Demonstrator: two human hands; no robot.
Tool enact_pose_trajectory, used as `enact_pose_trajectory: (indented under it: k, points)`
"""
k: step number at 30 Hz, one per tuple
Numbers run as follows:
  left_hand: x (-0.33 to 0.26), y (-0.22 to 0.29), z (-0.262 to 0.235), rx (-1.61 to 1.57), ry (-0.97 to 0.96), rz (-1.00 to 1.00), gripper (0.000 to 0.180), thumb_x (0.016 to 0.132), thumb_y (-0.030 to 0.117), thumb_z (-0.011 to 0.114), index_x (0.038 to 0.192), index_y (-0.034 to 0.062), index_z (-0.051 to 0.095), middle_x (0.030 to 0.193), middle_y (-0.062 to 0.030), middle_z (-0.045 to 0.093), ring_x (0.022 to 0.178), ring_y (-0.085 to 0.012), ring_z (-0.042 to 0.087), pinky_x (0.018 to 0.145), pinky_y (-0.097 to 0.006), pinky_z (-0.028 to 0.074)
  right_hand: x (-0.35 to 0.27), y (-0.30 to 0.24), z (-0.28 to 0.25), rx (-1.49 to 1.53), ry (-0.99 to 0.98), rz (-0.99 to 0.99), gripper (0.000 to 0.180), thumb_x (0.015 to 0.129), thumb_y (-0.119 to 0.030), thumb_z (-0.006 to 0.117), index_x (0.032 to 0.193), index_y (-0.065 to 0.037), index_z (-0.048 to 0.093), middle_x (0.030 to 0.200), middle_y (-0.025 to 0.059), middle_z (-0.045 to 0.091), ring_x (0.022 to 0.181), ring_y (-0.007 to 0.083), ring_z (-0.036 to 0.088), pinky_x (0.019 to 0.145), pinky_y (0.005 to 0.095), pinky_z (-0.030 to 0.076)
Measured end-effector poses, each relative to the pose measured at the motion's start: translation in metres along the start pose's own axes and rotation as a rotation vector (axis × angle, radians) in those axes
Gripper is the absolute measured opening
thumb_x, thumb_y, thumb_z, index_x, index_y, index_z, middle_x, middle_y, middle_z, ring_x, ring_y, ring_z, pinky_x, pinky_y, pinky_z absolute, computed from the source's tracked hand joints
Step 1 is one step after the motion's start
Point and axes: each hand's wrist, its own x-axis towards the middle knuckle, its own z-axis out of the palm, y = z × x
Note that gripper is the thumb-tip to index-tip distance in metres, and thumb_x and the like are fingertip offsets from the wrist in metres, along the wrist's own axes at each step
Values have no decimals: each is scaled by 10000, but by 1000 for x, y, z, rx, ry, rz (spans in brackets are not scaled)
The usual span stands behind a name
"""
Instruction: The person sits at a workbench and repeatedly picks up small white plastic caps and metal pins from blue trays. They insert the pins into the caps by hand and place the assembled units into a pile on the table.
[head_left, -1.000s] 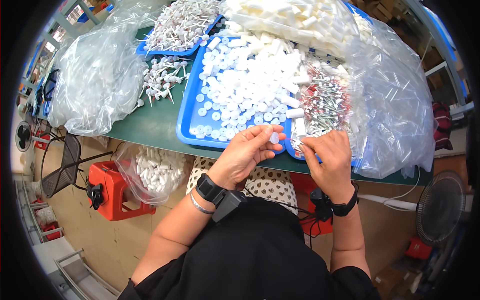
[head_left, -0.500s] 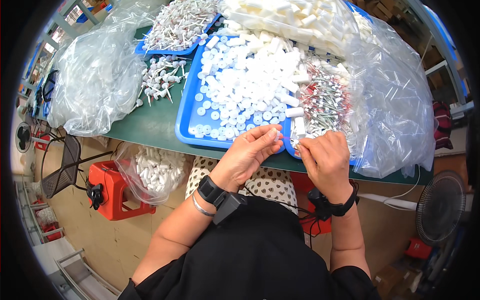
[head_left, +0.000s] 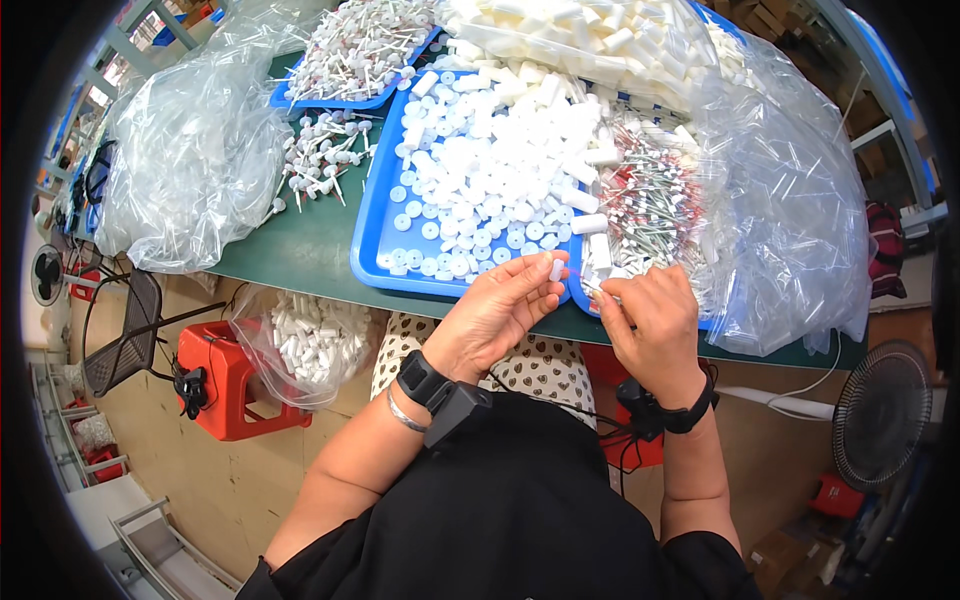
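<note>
My left hand (head_left: 510,305) pinches a small white cylinder (head_left: 557,269) between thumb and forefinger, the other fingers curled beneath. Just to its right, my right hand (head_left: 655,315) is closed in a pinch; whatever its fingertips hold is too small to make out. Both hands are over the near edge of the table, in front of two blue trays. White discs and foam cylinders fill the larger blue tray (head_left: 372,245). Beside it, behind my right hand, lies a heap of thin metal pins (head_left: 655,200) with red and white bits.
Farther left, a blue tray (head_left: 290,100) holds stemmed white pieces (head_left: 360,50), with more loose on the green table (head_left: 290,255). Clear plastic bags (head_left: 190,170) flank the trays. A red stool (head_left: 215,375) and bag of white cylinders (head_left: 315,340) stand below left; a fan (head_left: 882,412) is at right.
The white cylinder in my left fingers has turned and now shows more of its length. My right fingertips have shifted very slightly; the trays look the same.
</note>
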Motion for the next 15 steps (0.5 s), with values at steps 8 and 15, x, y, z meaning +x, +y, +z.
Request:
enact_pose_trajectory:
  k: [8,15]
  points:
    - [-1,-12,4,33,-2,-16,314,971,175,626,1223,-11,598,994,-23,661,870,-87,635,798,-221,535,-3,-4,11,117,19,70,68,836,-79,704,830,-56,641,679,52,610,600,223,540,624,355,381]
    - [1,-26,1,-70,-83,-88,280,978,207,617,1202,38,615,938,8,640,815,-82,604,749,-226,523,-14,-13,28,395,67,367,65,874,-69,676,848,-43,622,682,66,603,581,240,543,601,362,379]
